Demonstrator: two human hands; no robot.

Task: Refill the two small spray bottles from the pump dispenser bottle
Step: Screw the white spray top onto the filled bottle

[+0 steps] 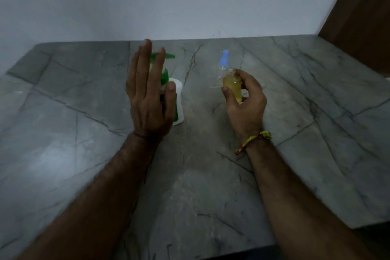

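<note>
A big grey stone counter [211, 175] with dark cracks runs up to a pale wall. A brown panel [363, 6] stands at the far right.

The white pump dispenser bottle [178, 101] with its green top stands upright on the counter, left of the middle. The left hand [147, 99] is up in front of it and hides a lot of it. The fingers of this hand are straight and close together, and they hold nothing. I cannot tell if the hand touches the pump.

The right hand [245, 101] is curled around a small spray bottle [232, 86] with yellow liquid inside. It holds the bottle up above the counter. No cap shows on its top. Just behind it stands the second small spray bottle [223, 69], clear, with a blue cap. It looks nearly empty. A yellow and red thread band [253, 140] sits on the right wrist.

What could go wrong? The held bottle looks open, so tipping it could spill the yellow liquid. Its mouth is small, so a pump squirt could miss it. The left hand could knock the pump bottle over.

There is a tiny label on the blue-capped bottle, but it is too small and blurry to read. No other writing shows.
</note>
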